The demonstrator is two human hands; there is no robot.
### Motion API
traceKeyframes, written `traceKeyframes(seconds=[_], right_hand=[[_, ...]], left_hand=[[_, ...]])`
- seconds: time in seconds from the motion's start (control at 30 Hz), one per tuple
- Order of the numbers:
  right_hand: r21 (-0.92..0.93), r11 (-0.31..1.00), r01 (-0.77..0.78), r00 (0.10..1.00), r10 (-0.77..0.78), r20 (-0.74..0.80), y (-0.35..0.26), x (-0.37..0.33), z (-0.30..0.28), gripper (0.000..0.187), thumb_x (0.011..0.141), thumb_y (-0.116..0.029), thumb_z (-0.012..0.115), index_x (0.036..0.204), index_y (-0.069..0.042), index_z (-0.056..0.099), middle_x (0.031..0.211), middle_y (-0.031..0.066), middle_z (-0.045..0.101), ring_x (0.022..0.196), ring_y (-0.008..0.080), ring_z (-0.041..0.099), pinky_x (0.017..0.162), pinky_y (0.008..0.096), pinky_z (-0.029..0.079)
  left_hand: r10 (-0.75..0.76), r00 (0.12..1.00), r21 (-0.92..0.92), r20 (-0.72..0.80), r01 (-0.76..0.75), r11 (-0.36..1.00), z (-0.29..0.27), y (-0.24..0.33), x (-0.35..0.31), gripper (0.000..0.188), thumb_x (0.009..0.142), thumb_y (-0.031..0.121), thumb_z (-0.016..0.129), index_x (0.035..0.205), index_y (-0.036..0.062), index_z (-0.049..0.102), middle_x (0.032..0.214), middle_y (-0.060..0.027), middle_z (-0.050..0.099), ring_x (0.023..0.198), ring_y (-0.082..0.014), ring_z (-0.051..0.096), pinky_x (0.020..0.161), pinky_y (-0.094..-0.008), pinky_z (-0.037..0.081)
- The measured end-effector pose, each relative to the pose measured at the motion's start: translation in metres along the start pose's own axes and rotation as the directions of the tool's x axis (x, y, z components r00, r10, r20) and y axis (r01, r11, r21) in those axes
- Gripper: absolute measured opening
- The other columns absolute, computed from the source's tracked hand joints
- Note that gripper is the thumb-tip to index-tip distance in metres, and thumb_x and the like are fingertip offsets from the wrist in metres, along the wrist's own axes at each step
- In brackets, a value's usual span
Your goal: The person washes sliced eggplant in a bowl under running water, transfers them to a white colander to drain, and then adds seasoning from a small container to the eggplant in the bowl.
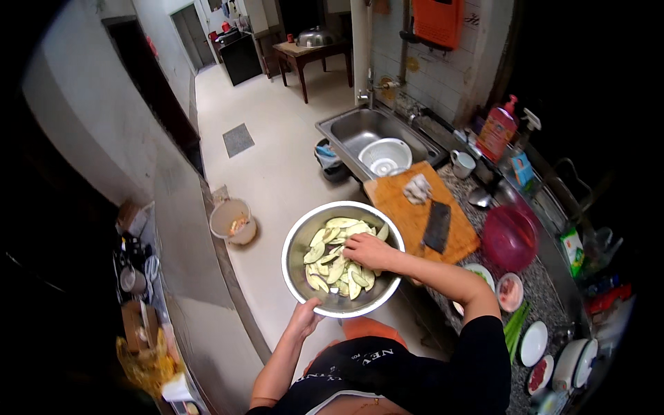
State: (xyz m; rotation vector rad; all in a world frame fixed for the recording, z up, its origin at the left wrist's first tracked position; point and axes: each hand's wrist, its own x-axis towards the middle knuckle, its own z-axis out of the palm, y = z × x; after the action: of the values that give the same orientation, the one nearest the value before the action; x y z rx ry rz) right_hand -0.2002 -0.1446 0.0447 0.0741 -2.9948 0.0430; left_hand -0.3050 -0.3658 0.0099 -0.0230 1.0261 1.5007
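A wide steel bowl (292, 266) is held out in front of my body. Pale eggplant slices (337, 271) with dark skin edges lie heaped inside it. My left hand (305, 319) grips the near left rim, thumb over the edge and fingers hidden beneath. Reaching in from the right, my right hand (368, 251) has its fingers curled down into the slices; the fingertips are hidden among them. To the right of the bowl, a wooden cutting board (394, 200) carries a dark-bladed cleaver (437, 227) and a crumpled white cloth (417, 189).
Beyond the board is a steel sink (346, 128) holding a white colander (385, 156). A pink basin (510, 238), a white mug (463, 164), plates of food and green stalks (514, 330) line the right counter. On the floor at left stands a bucket (233, 221) with scraps.
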Motion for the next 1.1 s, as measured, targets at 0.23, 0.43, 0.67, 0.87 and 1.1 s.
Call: traceKeyframes(seconds=[0.23,0.43,0.67,0.87,1.1], right_hand=[[0.149,0.913,-0.381,0.923,0.386,-0.007,0.127,0.112,-0.025,0.064,0.068,-0.038,0.064,0.124,-0.02,0.036,0.131,0.0183,0.025,0.113,0.0426,0.03,0.092,0.0502,0.025],[-0.05,0.835,-0.548,0.805,0.542,0.241,0.221,0.185,0.003,0.107,0.048,-0.045,0.074,0.132,-0.036,0.01,0.131,0.0237,0.021,0.117,0.0528,0.014,0.083,0.0684,0.018],[0.155,0.61,-0.777,0.617,0.787,-0.004,0.347,0.202,0.03,0.031,0.072,-0.015,0.055,0.102,-0.018,0.048,0.1,0.0175,0.048,0.09,0.034,0.05,0.071,0.0411,0.043],[0.374,0.297,-0.879,0.348,0.935,0.074,0.426,0.193,0.004,0.062,0.069,-0.044,0.061,0.122,-0.021,0.038,0.109,0.0254,0.045,0.101,0.0412,0.044,0.082,0.0463,0.037],[0.26,0.19,-0.947,0.243,0.952,0.187,0.508,0.235,0.067,0.081,0.056,-0.058,0.064,0.125,-0.027,0.036,0.134,0.017,0.023,0.123,0.0436,0.013,0.092,0.0632,0.012]], left_hand=[[0.016,1.0,0.126,-0.008,-0.014,0.992,0.031,0.137,0.134,0.028,0.072,0.0,0.044,0.1,-0.0045,0.039,0.08,-0.0086,0.052,0.065,-0.016,0.056,0.057,-0.0275,0.052],[0.012,0.99,0.28,0.138,-0.051,0.959,0.076,0.223,0.259,0.041,0.071,0.0,0.043,0.111,-0.0034,0.037,0.092,-0.014,0.052,0.071,-0.0205,0.057,0.054,-0.0291,0.051],[-0.189,0.954,0.443,0.232,0.069,0.894,0.106,0.296,0.42,0.039,0.07,0.003,0.043,0.108,0.0008,0.04,0.087,-0.0091,0.054,0.068,-0.0153,0.057,0.051,-0.0263,0.051],[-0.381,0.894,0.554,0.236,0.198,0.808,0.149,0.334,0.519,0.037,0.07,0.004,0.044,0.107,0.0001,0.041,0.087,-0.0075,0.055,0.064,-0.0128,0.057,0.051,-0.0236,0.051],[-0.495,0.845,0.665,0.202,0.253,0.703,0.195,0.33,0.589,0.037,0.07,0.001,0.041,0.107,-0.0003,0.041,0.083,-0.0069,0.055,0.061,-0.0124,0.055,0.052,-0.0244,0.051]])
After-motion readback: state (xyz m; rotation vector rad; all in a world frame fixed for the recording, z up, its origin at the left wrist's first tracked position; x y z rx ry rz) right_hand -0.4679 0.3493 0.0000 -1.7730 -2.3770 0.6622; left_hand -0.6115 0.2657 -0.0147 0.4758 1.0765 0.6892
